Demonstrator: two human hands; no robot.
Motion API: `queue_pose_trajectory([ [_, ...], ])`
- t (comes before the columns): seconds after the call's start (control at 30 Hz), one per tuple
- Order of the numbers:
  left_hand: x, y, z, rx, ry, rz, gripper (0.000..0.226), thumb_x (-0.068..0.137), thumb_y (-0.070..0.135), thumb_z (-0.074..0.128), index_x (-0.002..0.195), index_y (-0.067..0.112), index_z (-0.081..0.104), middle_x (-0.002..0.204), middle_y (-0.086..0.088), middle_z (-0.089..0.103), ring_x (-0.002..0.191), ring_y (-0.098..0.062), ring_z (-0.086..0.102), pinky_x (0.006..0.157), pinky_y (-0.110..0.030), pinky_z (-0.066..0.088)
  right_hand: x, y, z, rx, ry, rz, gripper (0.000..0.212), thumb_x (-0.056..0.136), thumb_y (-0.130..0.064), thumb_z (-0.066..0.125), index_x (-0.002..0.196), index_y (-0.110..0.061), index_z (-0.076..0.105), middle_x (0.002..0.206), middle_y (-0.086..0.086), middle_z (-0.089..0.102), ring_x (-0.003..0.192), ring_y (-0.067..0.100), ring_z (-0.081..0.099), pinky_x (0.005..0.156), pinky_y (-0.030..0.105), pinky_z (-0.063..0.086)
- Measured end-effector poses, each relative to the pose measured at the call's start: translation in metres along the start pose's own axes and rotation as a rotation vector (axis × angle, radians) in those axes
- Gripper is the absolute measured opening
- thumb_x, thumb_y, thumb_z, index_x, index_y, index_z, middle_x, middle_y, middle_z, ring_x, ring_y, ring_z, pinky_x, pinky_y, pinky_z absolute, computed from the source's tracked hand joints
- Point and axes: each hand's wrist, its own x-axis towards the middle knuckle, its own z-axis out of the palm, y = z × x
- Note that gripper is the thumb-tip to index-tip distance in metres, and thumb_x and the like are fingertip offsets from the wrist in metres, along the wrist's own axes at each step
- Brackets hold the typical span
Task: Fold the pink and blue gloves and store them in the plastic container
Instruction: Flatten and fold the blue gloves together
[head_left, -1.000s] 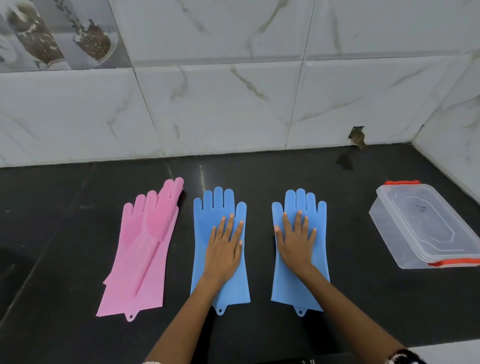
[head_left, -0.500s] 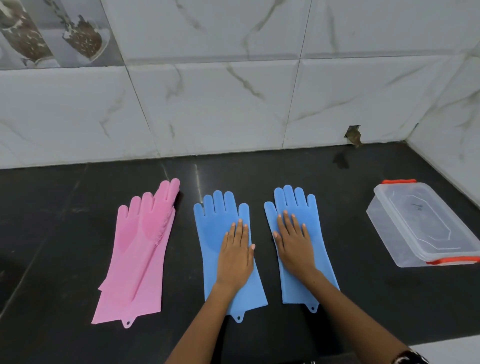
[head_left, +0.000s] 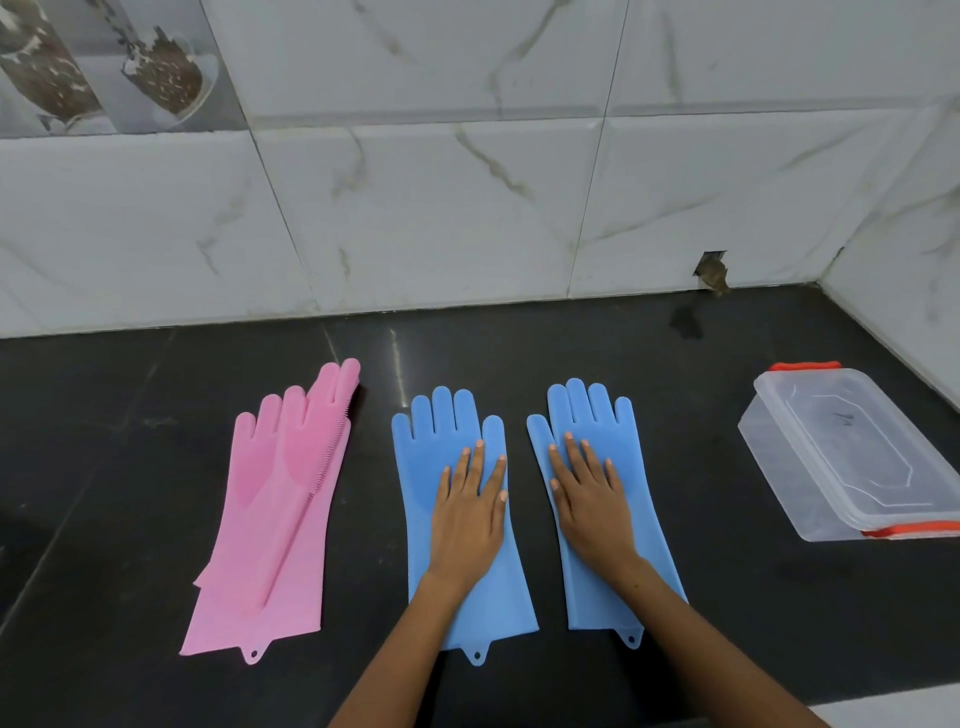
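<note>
Two blue gloves lie flat side by side on the black counter, fingers pointing at the wall. My left hand (head_left: 470, 512) presses flat on the left blue glove (head_left: 431, 457). My right hand (head_left: 589, 493) presses flat on the right blue glove (head_left: 602, 421). Both hands have fingers spread and grip nothing. The pink gloves (head_left: 283, 499) lie stacked on each other to the left, untouched. The clear plastic container (head_left: 852, 457) with red clips stands at the right, its lid on.
A white marble-tiled wall runs along the back and turns at the right corner behind the container. The black counter (head_left: 675, 395) has bare surface between the blue gloves and the container. A small hole (head_left: 712, 270) shows in the wall tile.
Both blue gloves have swung under my hands, their cuffs shifting to the right so they now lie slanted. The pink gloves and container have stayed put.
</note>
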Motion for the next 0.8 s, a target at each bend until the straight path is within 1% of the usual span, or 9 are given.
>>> queue_pose_trajectory([
  [0.23,-0.0004,-0.0015,0.003,-0.018,-0.011,0.02,0.05,0.101,0.041,0.023,0.148,0.034,0.009,0.16,0.004,0.002,0.143,-0.01,-0.012,0.116,-0.03,-0.007,0.0033,-0.0019,-0.0006,-0.023,-0.029,-0.004,0.052,0.1,-0.038,0.017,0.149,-0.027,0.001,0.16,-0.003,0.0,0.147,0.019,-0.004,0.119,0.039,0.002],
  [0.33,-0.0026,-0.0023,0.0026,-0.023,-0.016,0.04,0.051,0.101,0.041,0.021,0.148,0.033,0.003,0.16,0.007,0.0,0.143,-0.009,-0.013,0.116,-0.028,-0.009,0.0031,-0.003,-0.001,-0.027,-0.039,-0.004,0.052,0.101,-0.037,0.017,0.149,-0.027,-0.001,0.16,-0.002,-0.001,0.147,0.019,-0.004,0.119,0.039,0.002],
  [0.43,-0.0042,-0.0035,0.0017,-0.042,-0.019,0.049,0.052,0.101,0.039,0.02,0.148,0.028,-0.002,0.159,0.009,-0.002,0.145,-0.01,-0.009,0.116,-0.027,-0.009,-0.0002,-0.0044,-0.0007,-0.023,-0.031,-0.004,0.052,0.101,-0.036,0.018,0.149,-0.026,0.002,0.16,-0.001,0.001,0.147,0.02,-0.002,0.119,0.039,0.003],
  [0.6,-0.0049,-0.0018,0.0013,-0.099,0.009,0.012,0.051,0.102,0.036,0.025,0.149,0.026,0.01,0.159,0.006,0.008,0.143,-0.006,-0.008,0.115,-0.025,-0.008,-0.0016,-0.0059,0.0001,-0.012,-0.023,-0.002,0.052,0.101,-0.035,0.02,0.149,-0.025,0.003,0.16,0.0,0.003,0.147,0.021,-0.001,0.118,0.039,0.002],
  [0.7,-0.0053,-0.0017,0.002,-0.094,0.015,0.012,0.051,0.102,0.035,0.025,0.15,0.026,0.011,0.16,0.005,0.007,0.145,-0.008,-0.006,0.116,-0.026,-0.007,-0.0015,-0.0057,-0.0018,-0.009,-0.032,0.005,0.052,0.101,-0.036,0.018,0.149,-0.026,0.001,0.16,-0.001,0.0,0.147,0.021,-0.003,0.119,0.04,0.001],
  [0.77,-0.0046,-0.0018,0.0007,-0.101,0.015,0.016,0.051,0.102,0.034,0.026,0.15,0.026,0.011,0.16,0.005,0.007,0.146,-0.011,-0.003,0.116,-0.027,-0.007,-0.0016,-0.0062,-0.0046,0.041,-0.025,-0.003,0.051,0.101,-0.035,0.019,0.149,-0.026,0.003,0.16,-0.003,0.0,0.147,0.019,-0.003,0.119,0.038,-0.001],
  [0.8,-0.0045,-0.0017,-0.0003,-0.109,0.016,0.02,0.05,0.102,0.033,0.026,0.15,0.025,0.012,0.16,0.005,0.008,0.146,-0.011,-0.002,0.116,-0.027,-0.006,-0.002,-0.007,-0.0081,0.109,-0.014,-0.005,0.05,0.101,-0.033,0.021,0.149,-0.025,0.006,0.159,-0.004,0.001,0.147,0.017,-0.001,0.119,0.037,-0.001],
])
